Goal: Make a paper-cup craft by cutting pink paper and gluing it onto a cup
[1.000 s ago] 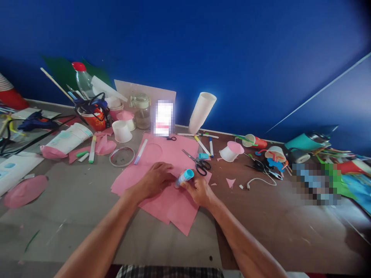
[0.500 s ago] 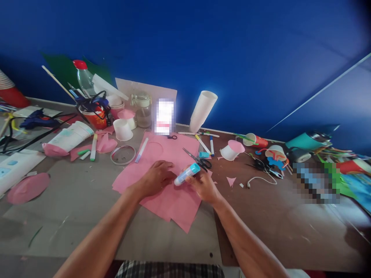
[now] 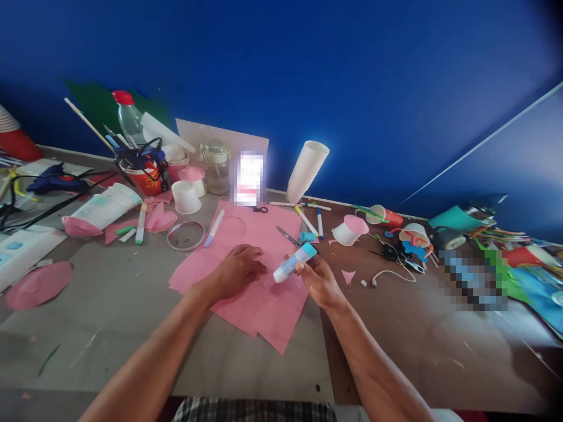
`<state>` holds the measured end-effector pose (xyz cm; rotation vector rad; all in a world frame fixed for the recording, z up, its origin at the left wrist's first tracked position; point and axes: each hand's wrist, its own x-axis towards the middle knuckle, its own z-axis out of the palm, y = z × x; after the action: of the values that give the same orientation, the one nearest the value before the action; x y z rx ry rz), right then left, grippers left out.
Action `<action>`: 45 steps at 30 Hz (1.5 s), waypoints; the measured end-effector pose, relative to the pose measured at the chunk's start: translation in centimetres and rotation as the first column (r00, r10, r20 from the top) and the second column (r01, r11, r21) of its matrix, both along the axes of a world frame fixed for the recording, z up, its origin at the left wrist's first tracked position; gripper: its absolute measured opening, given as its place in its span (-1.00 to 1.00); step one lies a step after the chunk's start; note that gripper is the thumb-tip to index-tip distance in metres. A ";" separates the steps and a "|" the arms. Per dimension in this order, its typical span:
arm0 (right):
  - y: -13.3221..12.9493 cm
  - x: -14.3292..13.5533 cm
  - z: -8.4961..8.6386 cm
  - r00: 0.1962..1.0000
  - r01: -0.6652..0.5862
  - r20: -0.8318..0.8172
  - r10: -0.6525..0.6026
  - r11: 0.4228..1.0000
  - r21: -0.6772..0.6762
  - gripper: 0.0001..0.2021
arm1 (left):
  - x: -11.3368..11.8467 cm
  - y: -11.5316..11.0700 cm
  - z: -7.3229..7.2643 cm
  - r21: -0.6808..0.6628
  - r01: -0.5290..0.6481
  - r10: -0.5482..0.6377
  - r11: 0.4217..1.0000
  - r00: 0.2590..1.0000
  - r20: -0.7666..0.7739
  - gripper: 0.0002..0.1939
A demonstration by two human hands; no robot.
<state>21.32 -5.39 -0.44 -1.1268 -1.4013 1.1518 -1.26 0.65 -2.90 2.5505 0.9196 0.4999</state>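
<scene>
My right hand grips a glue stick with a turquoise end, tilted so its white tip points down and left above the pink paper. My left hand rests on the paper, fingers stretched and slightly bent, holding nothing that I can see. Just beyond the right hand lie scissors, their handles partly hidden behind the glue stick and hand. A small turquoise cap is beside them. On the paper's left edge lies a white marker.
A tape roll lies left of the paper. Behind stand a leaning stack of white cups, a glass jar and a bright blurred screen. A pink-topped cup and a white cable are to the right.
My right hand has moved slightly right and up with the glue stick, away from my left hand. The left hand stays on the paper.
</scene>
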 end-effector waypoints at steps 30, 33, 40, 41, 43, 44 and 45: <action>-0.7 0.0 0.8 0.948 -0.194 0.241 0.207 0.978 -0.079 -0.65 | 0.1 0.1 0.0 -0.011 -0.011 0.011 1.000 0.999 -0.036 -0.77; -0.2 -0.2 0.8 0.986 -0.059 0.158 0.056 0.998 0.019 -0.64 | 0.0 0.1 0.1 -0.011 0.012 -0.012 1.000 0.999 -0.036 -0.76; -0.5 -2.0 0.5 0.936 -0.131 0.326 0.135 0.991 -0.035 -0.77 | 0.0 0.2 -0.5 0.003 -0.001 0.001 1.000 1.000 -0.021 -0.78; -0.7 -1.9 0.6 0.928 -0.160 0.330 0.173 0.985 -0.066 -0.76 | 0.0 0.2 -0.5 0.008 -0.004 0.004 1.000 1.000 -0.015 -0.77; -1.0 -1.4 0.8 0.922 -0.226 0.294 0.254 0.966 -0.125 -0.71 | -0.1 0.1 -0.6 0.016 -0.001 0.001 1.000 1.000 0.001 -0.75; -1.1 -1.2 0.9 0.929 -0.245 0.251 0.272 0.960 -0.135 -0.67 | -0.2 0.1 -0.6 0.018 0.003 -0.003 1.000 1.000 0.006 -0.74; -1.0 -0.9 1.0 0.944 -0.237 0.204 0.259 0.963 -0.125 -0.64 | -0.2 0.1 -0.5 0.018 0.008 -0.008 1.000 1.000 0.006 -0.74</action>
<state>20.42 -6.44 0.51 -1.2001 -1.7108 1.3182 -1.44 0.74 -3.38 2.5666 0.9061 0.5161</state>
